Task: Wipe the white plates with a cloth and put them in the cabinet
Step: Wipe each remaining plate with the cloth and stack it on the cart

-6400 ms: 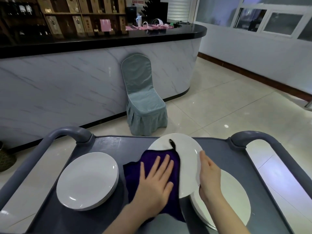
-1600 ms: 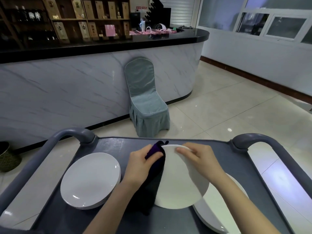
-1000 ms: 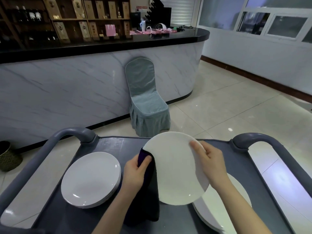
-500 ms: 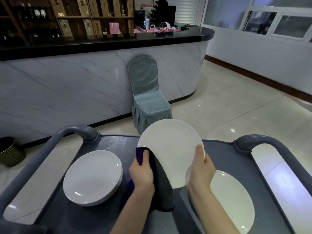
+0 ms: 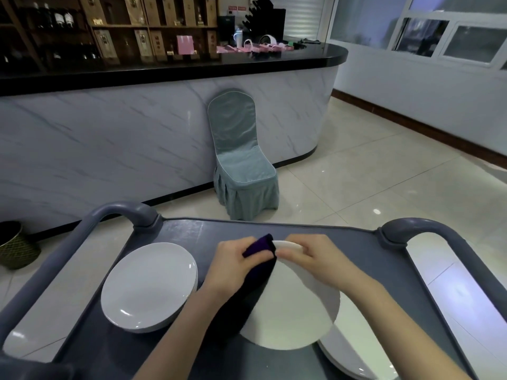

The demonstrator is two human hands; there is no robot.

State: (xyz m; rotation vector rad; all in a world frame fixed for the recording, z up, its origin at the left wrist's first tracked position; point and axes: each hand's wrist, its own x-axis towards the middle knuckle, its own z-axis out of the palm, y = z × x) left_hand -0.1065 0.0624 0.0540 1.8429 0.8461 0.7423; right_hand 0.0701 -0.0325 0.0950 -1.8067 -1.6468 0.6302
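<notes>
Over the grey cart (image 5: 192,231) I hold a white plate (image 5: 290,311), tipped with its far edge away from me. My right hand (image 5: 310,259) grips that far rim with curled fingers. My left hand (image 5: 233,267) pinches a dark purple cloth (image 5: 259,272) folded over the plate's left edge. A stack of white plates (image 5: 149,285) lies on the cart's left side. Another stack of plates (image 5: 351,349) lies at the right, mostly hidden under the held plate and my right forearm.
The cart has raised grey handles at the left (image 5: 118,212) and right (image 5: 422,229). Beyond it stand a covered blue-grey chair (image 5: 241,165) and a marble-fronted bar counter (image 5: 137,138). A woven bin (image 5: 13,248) sits on the tiled floor at the left.
The plate has tipped down from nearly upright to lying flatter over the cart. My right hand moved from its lower right edge to the far rim, and my left hand slid the cloth up.
</notes>
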